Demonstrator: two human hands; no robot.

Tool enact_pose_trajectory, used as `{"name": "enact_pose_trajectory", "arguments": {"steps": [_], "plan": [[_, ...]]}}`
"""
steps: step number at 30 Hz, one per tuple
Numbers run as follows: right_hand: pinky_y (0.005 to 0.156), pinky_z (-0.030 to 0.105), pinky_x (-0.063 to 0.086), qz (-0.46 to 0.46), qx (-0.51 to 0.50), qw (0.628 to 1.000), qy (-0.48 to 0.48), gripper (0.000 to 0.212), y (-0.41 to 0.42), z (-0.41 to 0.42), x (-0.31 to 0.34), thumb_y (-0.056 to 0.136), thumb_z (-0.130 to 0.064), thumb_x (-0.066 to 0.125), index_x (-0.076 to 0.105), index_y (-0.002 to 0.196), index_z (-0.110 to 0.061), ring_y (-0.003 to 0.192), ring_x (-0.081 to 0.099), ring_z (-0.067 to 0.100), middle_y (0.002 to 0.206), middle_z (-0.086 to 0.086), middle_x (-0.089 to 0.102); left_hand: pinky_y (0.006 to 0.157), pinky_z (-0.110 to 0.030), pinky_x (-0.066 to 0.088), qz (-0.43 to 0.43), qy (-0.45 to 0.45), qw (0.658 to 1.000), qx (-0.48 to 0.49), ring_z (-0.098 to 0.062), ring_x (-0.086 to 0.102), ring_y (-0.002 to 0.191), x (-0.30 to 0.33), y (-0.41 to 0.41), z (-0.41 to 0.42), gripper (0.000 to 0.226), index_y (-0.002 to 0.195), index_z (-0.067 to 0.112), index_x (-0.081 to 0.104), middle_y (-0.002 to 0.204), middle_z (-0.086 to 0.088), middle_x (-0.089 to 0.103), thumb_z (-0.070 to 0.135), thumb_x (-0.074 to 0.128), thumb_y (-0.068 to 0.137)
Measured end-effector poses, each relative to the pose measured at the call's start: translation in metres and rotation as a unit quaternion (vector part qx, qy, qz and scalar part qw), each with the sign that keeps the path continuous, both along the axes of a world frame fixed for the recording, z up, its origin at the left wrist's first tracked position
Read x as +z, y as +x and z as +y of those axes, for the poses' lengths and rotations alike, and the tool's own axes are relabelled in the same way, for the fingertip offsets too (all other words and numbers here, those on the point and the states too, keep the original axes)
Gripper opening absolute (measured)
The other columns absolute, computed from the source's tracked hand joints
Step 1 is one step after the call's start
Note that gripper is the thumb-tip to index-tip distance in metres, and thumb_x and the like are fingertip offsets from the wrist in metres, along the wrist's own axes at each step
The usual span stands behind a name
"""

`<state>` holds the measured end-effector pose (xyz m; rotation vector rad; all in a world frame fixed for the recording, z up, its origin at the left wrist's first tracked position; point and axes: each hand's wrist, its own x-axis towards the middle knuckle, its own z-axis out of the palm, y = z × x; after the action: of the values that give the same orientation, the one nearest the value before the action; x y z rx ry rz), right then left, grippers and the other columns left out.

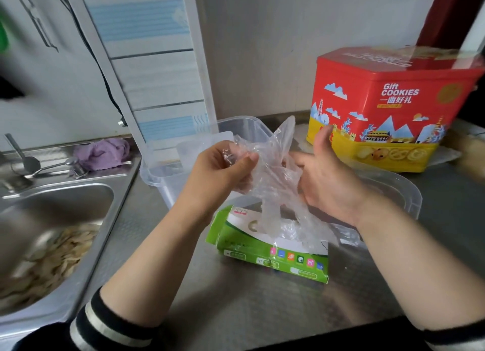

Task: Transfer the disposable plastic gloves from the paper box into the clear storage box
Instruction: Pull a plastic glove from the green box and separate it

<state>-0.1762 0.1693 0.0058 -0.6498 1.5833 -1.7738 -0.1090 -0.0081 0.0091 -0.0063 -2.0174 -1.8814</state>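
Plastic gloves [273, 177] are hanging bunched above the green paper box [265, 256]. I'm pinching them with my left hand [223, 167]; my right hand [325, 172] is cupping them, fingers hidden. Advising: gather trailing ends, lower into the clear box [236, 130].

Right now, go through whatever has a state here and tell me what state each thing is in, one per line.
Left hand: pinching the bunch of plastic gloves, lifted above the counter.
Right hand: fingers in the gloves, thumb up.
Paper box: lying flat, top torn open, more gloves showing inside.
Clear storage box: lid off, upright behind the hands.
Cookie tin: closed.
Sink: holds pale food pieces; tap not running.
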Motion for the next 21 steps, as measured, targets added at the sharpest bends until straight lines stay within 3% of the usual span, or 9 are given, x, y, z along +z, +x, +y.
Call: {"name": "enact_pose_trajectory", "arguments": {"steps": [1,3,5,7,12,14,16,18,21], "plan": [[0.095,0.04,0.05,-0.001,0.034,0.999,-0.018,0.085,0.001,0.004,0.001,0.072,-0.075,0.026,0.055,0.131,-0.02,0.118,0.06,0.024,0.128,0.008,0.063,0.051,-0.024,0.049,0.0,-0.011,1.0,0.005,-0.013,0.055,0.051,0.001,-0.001,-0.001,0.013,0.08,0.006,0.058,0.06,-0.003,0.058,0.009,0.067,0.089],[0.089,0.036,0.054,0.034,0.02,0.999,0.01,0.062,0.005,0.004,0.001,0.078,-0.054,0.05,0.056,0.125,-0.015,0.11,0.065,0.021,0.12,0.006,0.068,0.049,-0.023,0.048,0.006,-0.031,0.999,0.005,-0.011,0.055,0.048,0.004,-0.003,-0.001,0.013,0.081,0.01,0.058,0.055,0.003,0.058,0.012,0.07,0.085],[0.071,0.028,0.056,0.032,-0.08,0.996,0.016,0.033,0.006,-0.002,0.002,0.08,-0.032,0.065,0.065,0.106,-0.01,0.087,0.071,0.016,0.096,0.005,0.074,0.049,-0.025,0.05,0.013,-0.059,0.998,0.0,-0.012,0.056,0.047,0.008,-0.004,0.001,0.023,0.087,0.014,0.059,0.055,0.001,0.059,0.023,0.076,0.074],[0.058,0.023,0.055,-0.01,-0.183,0.983,-0.024,0.012,0.006,-0.006,0.003,0.09,-0.02,0.062,0.067,0.087,-0.009,0.067,0.069,0.01,0.078,0.003,0.071,0.05,-0.027,0.051,0.008,-0.095,0.995,-0.005,-0.015,0.055,0.046,0.012,-0.003,0.002,0.038,0.094,0.017,0.058,0.057,-0.004,0.054,0.029,0.077,0.064],[0.042,0.015,0.045,0.065,-0.287,0.956,0.003,0.023,0.006,-0.008,0.014,0.099,-0.027,0.051,0.063,0.085,-0.014,0.051,0.064,0.002,0.068,-0.008,0.068,0.058,-0.028,0.054,-0.025,-0.15,0.988,-0.035,-0.013,0.058,0.057,0.015,0.0,-0.008,0.056,0.11,0.03,0.053,0.065,-0.001,0.056,0.031,0.082,0.062],[0.042,0.016,0.044,0.12,-0.278,0.953,0.013,0.022,0.005,-0.011,0.015,0.099,-0.026,0.05,0.062,0.085,-0.015,0.048,0.059,-0.001,0.063,-0.011,0.065,0.07,-0.032,0.057,-0.025,-0.151,0.986,-0.062,-0.018,0.066,0.078,0.017,-0.002,-0.014,0.061,0.118,0.039,0.047,0.087,-0.006,0.068,0.041,0.084,0.07],[0.045,0.015,0.044,0.166,-0.257,0.951,0.033,0.021,0.004,-0.016,0.017,0.098,-0.025,0.052,0.061,0.083,-0.015,0.048,0.057,-0.004,0.056,-0.014,0.063,0.077,-0.035,0.059,-0.007,-0.165,0.984,-0.066,-0.021,0.069,0.091,0.023,-0.007,-0.013,0.049,0.12,0.038,0.043,0.102,-0.012,0.07,0.044,0.072,0.082],[0.045,0.011,0.042,0.176,-0.246,0.952,0.044,0.018,-0.001,-0.019,0.019,0.095,-0.025,0.057,0.061,0.082,-0.013,0.049,0.057,-0.006,0.054,-0.016,0.063,0.066,-0.031,0.058,0.022,-0.186,0.981,-0.051,-0.016,0.069,0.077,0.029,-0.015,-0.009,0.028,0.109,0.03,0.041,0.092,-0.004,0.073,0.022,0.063,0.094],[0.047,0.015,0.044,0.113,-0.225,0.968,0.023,0.017,-0.01,-0.024,0.019,0.085,-0.023,0.071,0.063,0.095,-0.011,0.057,0.061,0.002,0.071,-0.006,0.068,0.044,-0.024,0.041,0.038,-0.198,0.979,0.032,-0.015,0.053,0.05,0.037,-0.03,-0.015,0.029,0.089,0.025,0.038,0.069,0.006,0.066,0.0,0.053,0.095]]}}
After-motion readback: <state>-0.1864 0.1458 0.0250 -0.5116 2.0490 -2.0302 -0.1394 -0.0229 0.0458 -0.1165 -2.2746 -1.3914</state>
